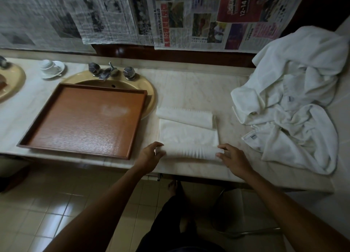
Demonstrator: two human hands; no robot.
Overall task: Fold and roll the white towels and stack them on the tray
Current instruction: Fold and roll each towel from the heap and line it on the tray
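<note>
Head view: both hands' curled fingers (161,153) grip a soft cylindrical towel roll (190,151).

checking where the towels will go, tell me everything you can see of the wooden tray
The wooden tray is a reddish-brown rectangle with a low raised rim of darker wood and a faintly grained, glossy floor that shows a pale glare patch. Nothing lies in it. It sits flat and slightly skewed on the marble counter, its far edge overlapping the yellow sink. Neither hand touches it.
</note>
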